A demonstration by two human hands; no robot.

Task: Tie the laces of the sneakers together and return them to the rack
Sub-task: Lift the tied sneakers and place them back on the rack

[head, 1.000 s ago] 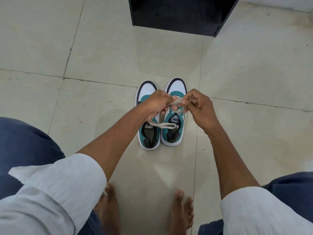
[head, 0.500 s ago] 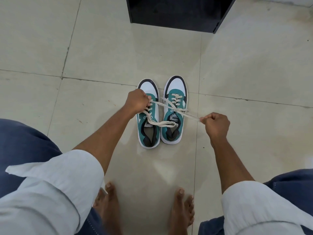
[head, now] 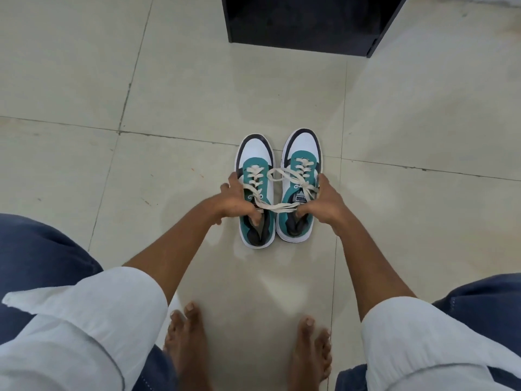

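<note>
Two teal, white and black sneakers stand side by side on the tiled floor, toes pointing away from me. My left hand (head: 234,203) grips the left sneaker (head: 258,165) at its collar, thumb inside the opening. The right sneaker (head: 303,153) is held the same way by my right hand (head: 325,204). Cream laces (head: 277,206) run across between the two shoes, joined in a loose knot and loop near the tongues.
A black rack or cabinet (head: 307,21) stands on the floor straight ahead, beyond the sneakers. My bare feet (head: 186,342) are below the shoes, and my knees in blue trousers (head: 36,266) frame both sides. Pale tiles surround the shoes.
Both hands have let go of the lace ends they were pulling apart. They have dropped onto the sneakers and now grip one shoe each.
</note>
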